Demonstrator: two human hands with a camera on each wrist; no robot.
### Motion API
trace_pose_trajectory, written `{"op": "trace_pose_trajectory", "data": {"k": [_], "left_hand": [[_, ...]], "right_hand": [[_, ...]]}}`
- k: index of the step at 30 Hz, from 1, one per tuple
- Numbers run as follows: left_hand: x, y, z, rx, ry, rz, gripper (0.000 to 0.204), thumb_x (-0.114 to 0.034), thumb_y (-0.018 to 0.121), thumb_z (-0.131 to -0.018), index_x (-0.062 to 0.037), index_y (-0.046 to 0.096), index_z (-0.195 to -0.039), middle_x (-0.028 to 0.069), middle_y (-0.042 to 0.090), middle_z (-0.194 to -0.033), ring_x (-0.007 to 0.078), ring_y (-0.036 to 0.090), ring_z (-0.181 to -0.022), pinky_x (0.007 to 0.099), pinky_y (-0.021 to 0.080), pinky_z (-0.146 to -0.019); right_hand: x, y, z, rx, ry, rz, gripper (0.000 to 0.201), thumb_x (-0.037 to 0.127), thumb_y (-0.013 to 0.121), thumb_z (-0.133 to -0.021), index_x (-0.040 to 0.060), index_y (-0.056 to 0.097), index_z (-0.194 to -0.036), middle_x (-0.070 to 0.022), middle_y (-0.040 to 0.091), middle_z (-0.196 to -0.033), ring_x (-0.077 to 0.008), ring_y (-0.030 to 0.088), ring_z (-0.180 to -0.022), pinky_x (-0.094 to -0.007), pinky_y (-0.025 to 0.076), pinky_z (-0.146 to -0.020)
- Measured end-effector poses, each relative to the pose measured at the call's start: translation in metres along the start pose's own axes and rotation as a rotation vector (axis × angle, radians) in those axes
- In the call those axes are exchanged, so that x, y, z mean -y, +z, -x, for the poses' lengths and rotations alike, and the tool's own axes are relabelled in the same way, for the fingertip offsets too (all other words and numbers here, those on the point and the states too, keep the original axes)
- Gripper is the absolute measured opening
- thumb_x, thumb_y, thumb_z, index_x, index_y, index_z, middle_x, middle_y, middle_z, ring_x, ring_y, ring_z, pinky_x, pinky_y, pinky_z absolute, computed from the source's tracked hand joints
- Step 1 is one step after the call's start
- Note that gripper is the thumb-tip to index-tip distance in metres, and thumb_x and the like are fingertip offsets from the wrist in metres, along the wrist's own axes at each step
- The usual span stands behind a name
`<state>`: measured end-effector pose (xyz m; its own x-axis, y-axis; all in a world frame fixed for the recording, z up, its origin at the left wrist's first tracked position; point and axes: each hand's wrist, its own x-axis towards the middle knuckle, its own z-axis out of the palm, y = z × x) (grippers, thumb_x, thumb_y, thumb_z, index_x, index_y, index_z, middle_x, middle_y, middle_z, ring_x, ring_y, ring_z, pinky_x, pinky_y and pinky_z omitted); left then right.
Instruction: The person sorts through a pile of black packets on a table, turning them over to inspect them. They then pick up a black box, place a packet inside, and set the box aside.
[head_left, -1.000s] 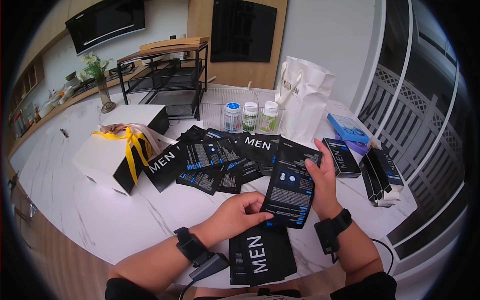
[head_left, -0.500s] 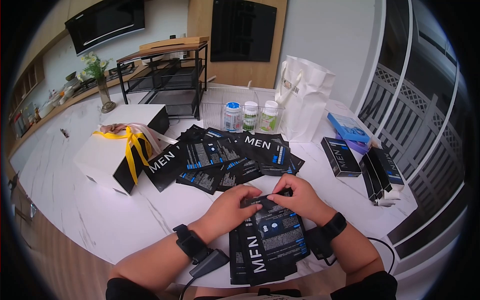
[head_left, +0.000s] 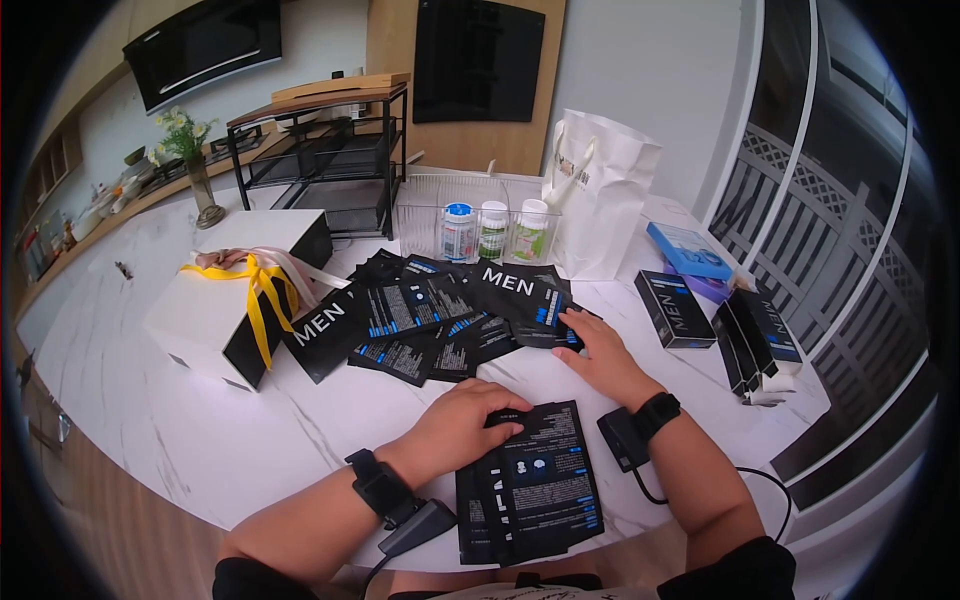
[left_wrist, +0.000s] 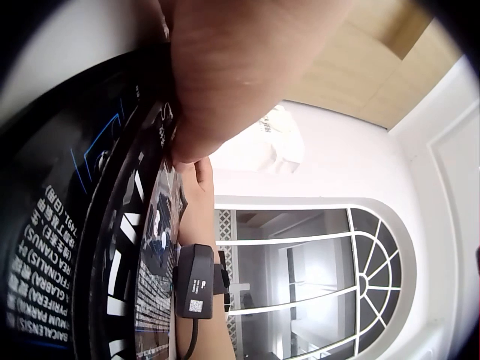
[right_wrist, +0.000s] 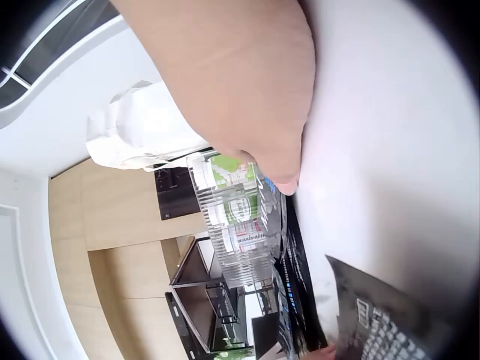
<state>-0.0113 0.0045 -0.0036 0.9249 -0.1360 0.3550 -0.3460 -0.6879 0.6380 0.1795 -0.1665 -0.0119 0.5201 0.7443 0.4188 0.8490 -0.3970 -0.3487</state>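
Near the table's front edge lies a small stack of black packets [head_left: 540, 470], the top one with its printed text side up. My left hand [head_left: 465, 425] holds the stack's upper edge, thumb over the packets; the left wrist view shows the thumb [left_wrist: 199, 139] against them. Farther back, my right hand [head_left: 605, 360] touches the right end of a black packet marked MEN [head_left: 508, 284] on a spread pile of similar packets [head_left: 410, 305]. In the right wrist view its fingertips [right_wrist: 285, 184] meet that pile; whether they pinch a packet is hidden.
A white box [head_left: 215, 310] with ribbons stands left, a black rack [head_left: 320, 150] behind. At the back are a clear bin [head_left: 420, 220] with bottles and a white paper bag [head_left: 605, 200]. Black boxes [head_left: 675, 310] and a blue box [head_left: 690, 250] lie right.
The packet both hands held up was lowered onto the front stack. My right hand let go of it and moved back to the pile; my left hand stays at the stack.
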Motion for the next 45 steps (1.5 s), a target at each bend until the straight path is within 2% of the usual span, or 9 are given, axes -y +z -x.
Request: {"op": "trace_pose_trajectory", "data": {"k": [7,10,20,23,28,35,37,42,45], "left_hand": [[0.001,0.000,0.000,-0.009,0.016,-0.016,0.024,-0.018,0.063,-0.075,-0.0119,0.062,-0.099,0.0081,0.060,-0.096,0.0264,0.053,-0.093,0.0324,0.041,-0.084],[-0.001,-0.001,0.000,-0.012,0.019,-0.015,0.024,-0.018,0.063,-0.075,-0.0116,0.062,-0.098,0.0081,0.060,-0.095,0.0264,0.053,-0.093,0.0325,0.041,-0.084],[0.002,0.001,0.000,-0.016,0.037,-0.014,0.023,-0.018,0.063,-0.076,-0.0113,0.062,-0.098,0.0077,0.060,-0.095,0.0259,0.053,-0.093,0.0325,0.041,-0.084],[0.001,0.001,0.000,-0.023,0.045,-0.011,0.022,-0.018,0.062,-0.076,-0.0117,0.062,-0.097,0.0076,0.060,-0.096,0.0258,0.053,-0.093,0.0324,0.041,-0.084],[-0.003,-0.002,0.000,-0.006,0.010,-0.020,0.023,-0.018,0.062,-0.077,-0.0115,0.061,-0.098,0.0077,0.060,-0.096,0.0261,0.053,-0.093,0.0324,0.041,-0.084],[-0.005,-0.002,0.000,0.021,0.011,-0.032,0.030,-0.020,0.064,-0.077,-0.0089,0.058,-0.104,0.0094,0.059,-0.100,0.0244,0.052,-0.097,0.0321,0.040,-0.086],[-0.013,-0.001,0.000,-0.159,-0.212,0.361,0.043,-0.015,0.062,-0.080,-0.0054,0.046,-0.119,0.0088,0.055,-0.109,0.0187,0.049,-0.103,0.0312,0.038,-0.090],[-0.007,-0.002,-0.002,-0.206,-0.170,0.525,0.051,-0.010,0.059,-0.083,-0.0041,0.034,-0.126,0.0087,0.049,-0.118,0.0158,0.047,-0.106,0.0295,0.038,-0.091],[-0.004,-0.002,-0.006,-0.329,-0.118,0.763,0.035,-0.005,0.051,-0.087,-0.0031,0.038,-0.120,0.0073,0.051,-0.115,0.0119,0.049,-0.102,0.0287,0.041,-0.087]], "right_hand": [[0.006,-0.006,-0.008,-0.139,-0.170,0.132,0.016,0.018,0.058,-0.079,0.0061,0.063,-0.088,-0.0070,0.059,-0.101,-0.0263,0.051,-0.100,-0.0371,0.039,-0.086],[0.014,-0.010,-0.009,-0.193,-0.077,0.021,0.009,0.012,0.062,-0.074,0.0057,0.061,-0.080,-0.0066,0.060,-0.093,-0.0249,0.054,-0.091,-0.0340,0.043,-0.077],[0.006,-0.002,-0.010,-0.270,-0.031,-0.225,0.012,0.004,0.066,-0.069,0.0027,0.059,-0.079,-0.0069,0.060,-0.089,-0.0205,0.057,-0.084,-0.0296,0.045,-0.070],[0.021,-0.020,-0.013,-0.670,0.034,-0.502,0.008,0.006,0.059,-0.082,0.0013,0.056,-0.088,-0.0059,0.058,-0.089,-0.0123,0.057,-0.076,-0.0222,0.045,-0.067],[0.020,-0.040,-0.010,-0.888,0.148,-1.065,0.011,0.012,0.047,-0.090,0.0059,0.039,-0.093,-0.0003,0.046,-0.073,-0.0078,0.050,-0.063,-0.0253,0.051,-0.061],[0.042,-0.046,0.000,-0.578,0.288,-1.224,0.015,0.012,0.052,-0.087,0.0063,0.041,-0.096,-0.0013,0.054,-0.078,-0.0065,0.052,-0.062,-0.0219,0.048,-0.048],[0.052,-0.041,0.000,-0.439,0.272,-1.285,0.021,0.009,0.054,-0.085,0.0040,0.042,-0.102,-0.0067,0.060,-0.090,-0.0092,0.058,-0.068,-0.0207,0.048,-0.048],[0.065,-0.042,0.003,-0.369,0.299,-1.270,0.026,0.007,0.055,-0.084,0.0018,0.043,-0.107,-0.0079,0.061,-0.089,-0.0113,0.060,-0.069,-0.0224,0.050,-0.048],[0.065,-0.042,0.007,0.007,0.346,-1.249,0.026,0.009,0.057,-0.084,-0.0001,0.046,-0.105,-0.0094,0.062,-0.084,-0.0135,0.061,-0.066,-0.0240,0.051,-0.047]]}}
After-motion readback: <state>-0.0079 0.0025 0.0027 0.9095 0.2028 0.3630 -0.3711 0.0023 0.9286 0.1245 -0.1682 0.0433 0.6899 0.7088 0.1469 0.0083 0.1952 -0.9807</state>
